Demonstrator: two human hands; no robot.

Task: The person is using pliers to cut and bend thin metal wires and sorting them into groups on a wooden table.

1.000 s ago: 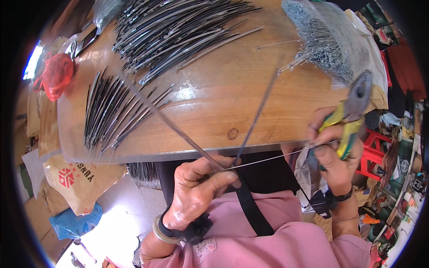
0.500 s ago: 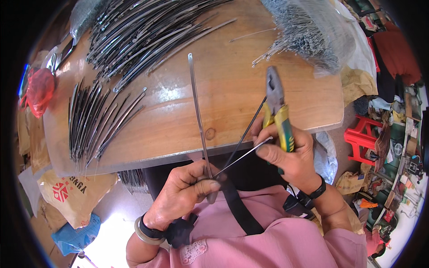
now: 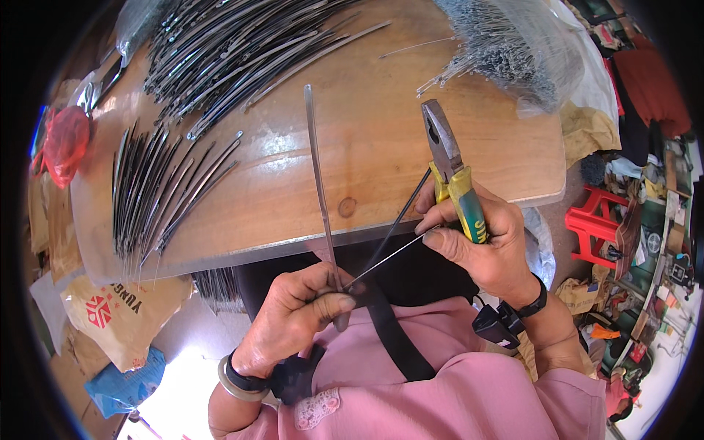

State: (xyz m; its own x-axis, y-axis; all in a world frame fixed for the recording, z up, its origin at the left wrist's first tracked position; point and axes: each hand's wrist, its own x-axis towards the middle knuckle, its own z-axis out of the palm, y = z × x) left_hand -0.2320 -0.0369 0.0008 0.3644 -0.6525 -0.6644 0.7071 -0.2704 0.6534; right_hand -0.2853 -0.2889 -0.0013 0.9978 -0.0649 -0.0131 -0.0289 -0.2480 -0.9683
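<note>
Between the thumb and fingers of my left hand (image 3: pixel 297 308) is a long flat metal strip (image 3: pixel 316 165), its rounded end pointing away over the table edge. One end of a thin metal wire (image 3: pixel 389 258) meets the strip at that thumb. My right hand (image 3: pixel 488 253) pinches the wire's other end between thumb and forefinger. Combination pliers (image 3: pixel 444 141) with yellow and green handles also rest in my right hand, jaws upward and a little apart. A dark thin rod (image 3: pixel 402 213) slants past the right fingers toward my left hand; what holds it is unclear.
A wooden table (image 3: pixel 352 147) spans the front. On it lie a large pile of dark metal strips (image 3: pixel 227 59), a smaller fanned bunch (image 3: pixel 158 191), and a plastic-wrapped bundle of thin wires (image 3: pixel 506 59). A red stool (image 3: pixel 598 224) stands at right.
My right thumb and forefinger have closed over the wire's end, which stuck out before. The pliers have tilted further left. My left hand has barely shifted with the strip.
</note>
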